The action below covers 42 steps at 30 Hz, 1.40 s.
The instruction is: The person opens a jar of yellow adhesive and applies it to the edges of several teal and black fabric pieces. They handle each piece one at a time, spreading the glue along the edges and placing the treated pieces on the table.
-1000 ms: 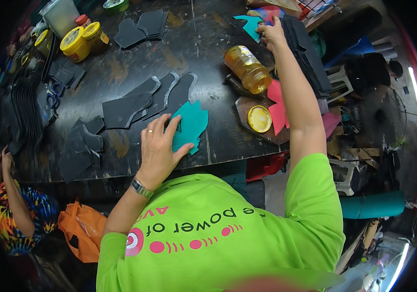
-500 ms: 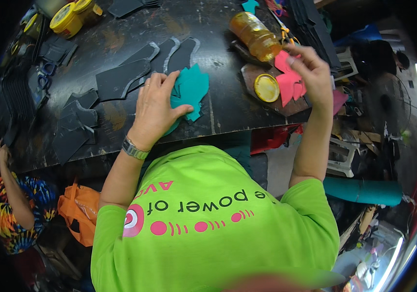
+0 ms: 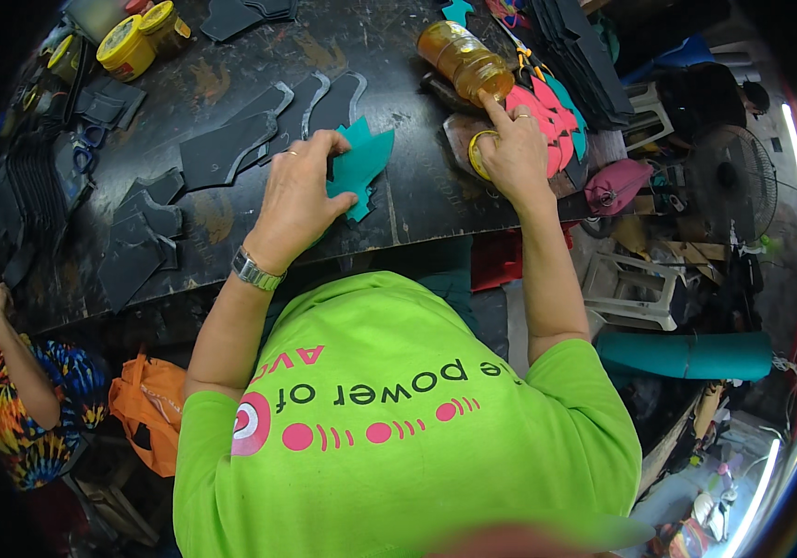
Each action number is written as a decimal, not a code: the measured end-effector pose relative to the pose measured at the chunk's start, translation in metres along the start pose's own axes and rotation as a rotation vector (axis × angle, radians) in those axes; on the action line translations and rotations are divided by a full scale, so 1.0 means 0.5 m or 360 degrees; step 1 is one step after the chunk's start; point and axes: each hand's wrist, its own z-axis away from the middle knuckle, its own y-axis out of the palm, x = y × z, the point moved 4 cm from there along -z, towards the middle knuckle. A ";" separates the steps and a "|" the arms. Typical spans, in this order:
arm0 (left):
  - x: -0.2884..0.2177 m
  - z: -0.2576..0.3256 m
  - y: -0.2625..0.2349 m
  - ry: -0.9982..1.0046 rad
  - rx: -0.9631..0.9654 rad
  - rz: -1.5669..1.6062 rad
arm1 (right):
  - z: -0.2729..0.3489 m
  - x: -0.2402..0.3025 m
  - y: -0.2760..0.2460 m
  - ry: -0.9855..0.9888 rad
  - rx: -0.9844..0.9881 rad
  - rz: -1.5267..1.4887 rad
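My left hand (image 3: 296, 191), a watch on its wrist, grips thin teal cut-out pieces (image 3: 364, 167) with jagged edges between thumb and fingers, near the table's front edge. To the right, my right hand (image 3: 519, 153) has its index finger stretched to the mouth of an amber see-through jar (image 3: 464, 60) lying on its side. Its other fingers are curled, and I see nothing held in them. Beneath this hand a round yellow lid (image 3: 480, 156) is partly hidden. Beside its fingers lie overlapping pink cut-out pieces (image 3: 552, 116), with a teal piece (image 3: 577, 135) along their right side.
On the dark table (image 3: 398, 84), black cut pieces (image 3: 222, 149) lie left of my left hand. Yellow tubs (image 3: 127, 48) stand far left, near blue-handled scissors (image 3: 87, 149). Orange-handled scissors (image 3: 524, 60) lie beyond the pink pieces. Another person's arm (image 3: 22, 358) reaches in at left.
My right hand has moved left from the pink pieces to the jar's mouth, stretching out its index finger. The teal piece beside the pink ones now shows. The left hand keeps its grip.
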 end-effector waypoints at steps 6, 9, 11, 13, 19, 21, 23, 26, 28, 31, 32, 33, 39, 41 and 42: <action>0.006 0.013 0.006 -0.0004 -0.0025 0.0559 | 0.007 0.033 -0.034 -0.0086 -0.0177 -0.0298; 0.019 0.010 0.003 -0.0054 0.0158 0.0962 | 0.031 0.061 -0.070 -0.0056 -0.0005 -0.1041; 0.019 0.012 0.006 -0.0131 0.0301 0.1301 | 0.048 0.105 -0.076 -0.0160 -0.0013 -0.1452; 0.012 0.015 0.009 -0.0206 0.0415 0.1624 | 0.056 0.144 -0.076 -0.0348 -0.0067 -0.1713; -0.006 0.029 0.005 -0.0227 0.0425 0.1937 | 0.056 0.196 -0.049 -0.0429 -0.0071 -0.1679; -0.006 0.031 0.003 -0.0226 0.0391 0.1994 | 0.056 0.200 -0.046 -0.0434 -0.0097 -0.1675; -0.005 0.033 0.002 -0.0231 0.0350 0.2082 | 0.058 0.202 -0.044 -0.0435 -0.0131 -0.1675; -0.005 0.034 0.004 -0.0256 0.0315 0.2246 | 0.067 0.207 -0.045 -0.0493 -0.0181 -0.1623; -0.005 0.032 0.004 -0.0283 0.0356 0.2340 | 0.078 0.210 -0.046 -0.0515 -0.0226 -0.1605; -0.007 0.029 0.002 -0.0258 0.0319 0.2510 | 0.094 0.216 -0.046 -0.0557 -0.0231 -0.1594; -0.007 0.029 0.002 -0.0279 0.0312 0.2536 | 0.099 0.218 -0.046 -0.0571 -0.0221 -0.1594; -0.007 0.029 0.002 -0.0289 0.0302 0.2553 | 0.103 0.219 -0.046 -0.0582 -0.0229 -0.1521; -0.004 0.032 -0.002 -0.0268 0.0397 0.2635 | 0.107 0.219 -0.048 -0.0681 -0.0125 -0.1606; -0.002 0.032 0.001 -0.0255 0.0431 0.2658 | 0.107 0.218 -0.046 -0.0691 -0.0063 -0.1706; -0.001 0.032 0.004 -0.0250 0.0453 0.2674 | 0.107 0.218 -0.044 -0.0688 -0.0028 -0.1788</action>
